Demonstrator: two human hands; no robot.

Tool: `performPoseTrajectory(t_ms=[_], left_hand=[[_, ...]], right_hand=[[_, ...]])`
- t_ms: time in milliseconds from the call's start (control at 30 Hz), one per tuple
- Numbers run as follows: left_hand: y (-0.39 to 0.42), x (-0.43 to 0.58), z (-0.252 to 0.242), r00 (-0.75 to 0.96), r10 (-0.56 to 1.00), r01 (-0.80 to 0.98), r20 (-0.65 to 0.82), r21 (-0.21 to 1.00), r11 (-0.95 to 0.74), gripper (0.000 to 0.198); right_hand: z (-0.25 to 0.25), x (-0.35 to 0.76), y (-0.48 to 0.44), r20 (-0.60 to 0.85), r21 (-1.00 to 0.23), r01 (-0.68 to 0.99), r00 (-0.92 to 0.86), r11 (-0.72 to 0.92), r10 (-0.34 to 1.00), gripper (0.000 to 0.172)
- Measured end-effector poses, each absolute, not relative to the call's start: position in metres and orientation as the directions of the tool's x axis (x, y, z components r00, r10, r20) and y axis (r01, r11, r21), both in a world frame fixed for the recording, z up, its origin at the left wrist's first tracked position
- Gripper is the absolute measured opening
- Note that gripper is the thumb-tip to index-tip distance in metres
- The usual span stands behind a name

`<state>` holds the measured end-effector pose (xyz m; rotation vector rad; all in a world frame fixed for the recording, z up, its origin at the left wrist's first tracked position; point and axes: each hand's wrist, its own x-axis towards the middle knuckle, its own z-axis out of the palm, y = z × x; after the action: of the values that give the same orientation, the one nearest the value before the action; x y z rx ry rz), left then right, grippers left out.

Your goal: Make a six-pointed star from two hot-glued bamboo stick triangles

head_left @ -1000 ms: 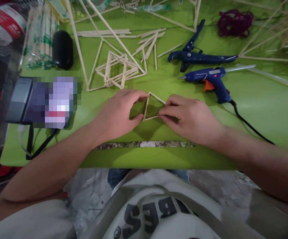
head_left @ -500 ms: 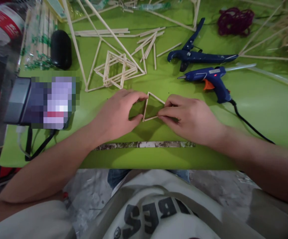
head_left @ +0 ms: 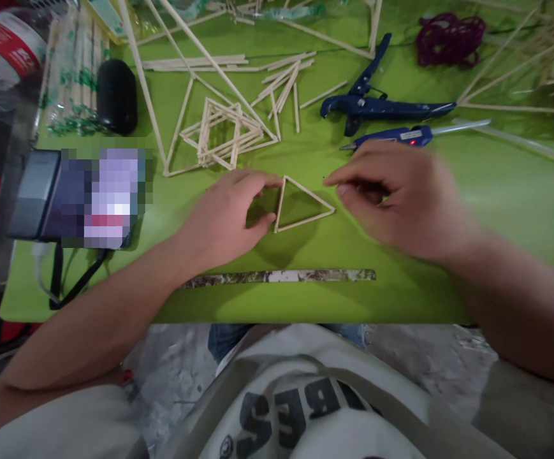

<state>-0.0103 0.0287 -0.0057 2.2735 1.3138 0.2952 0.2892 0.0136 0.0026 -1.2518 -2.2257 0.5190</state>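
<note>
A small triangle of thin wooden sticks lies on the green table. My left hand grips its left side, forefinger at the upper corner and thumb at the lower one. To the right of the triangle my right hand hovers, slightly blurred, with thumb and forefinger apart and nothing between them. It covers most of the blue hot glue gun, whose nozzle, red light and clear glue stick still show. Just behind the gun lies a dark blue cutter.
Stacked stick triangles sit inside a larger stick frame. Loose sticks lie behind. A phone, a black case and bagged sticks are at left. Purple cord is far right; a patterned strip lies near the front edge.
My right hand has let go of the triangle's right corner and moved right and away from me, over the glue gun. The left hand stays on the triangle.
</note>
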Motion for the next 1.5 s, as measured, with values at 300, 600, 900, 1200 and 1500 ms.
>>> performPoseTrajectory(t_ms=[300,600,900,1200,1500], left_hand=[[0.029,-0.010,-0.003,0.504,0.862,0.762,-0.054,0.498,-0.414,0.040],[0.029,-0.009,-0.005,0.528,0.849,0.770,-0.031,0.439,-0.463,0.034],[0.028,-0.010,-0.006,0.545,0.838,0.759,-0.015,0.434,-0.486,0.033],[0.029,-0.010,-0.007,0.548,0.836,0.758,-0.007,0.426,-0.494,0.033],[0.028,-0.009,-0.006,0.546,0.838,0.759,-0.014,0.432,-0.487,0.032]], right_hand=[[0.007,0.308,0.031,0.191,-0.485,0.752,-0.408,0.447,0.893,0.022],[-0.003,0.309,0.023,-0.005,-0.350,0.770,-0.571,0.533,0.821,0.021],[0.000,0.297,0.019,-0.052,-0.371,0.781,-0.558,0.503,0.828,0.012],[0.000,0.296,0.016,-0.053,-0.352,0.791,-0.551,0.501,0.833,0.011],[-0.003,0.294,0.015,0.005,-0.376,0.730,-0.614,0.571,0.789,0.021]])
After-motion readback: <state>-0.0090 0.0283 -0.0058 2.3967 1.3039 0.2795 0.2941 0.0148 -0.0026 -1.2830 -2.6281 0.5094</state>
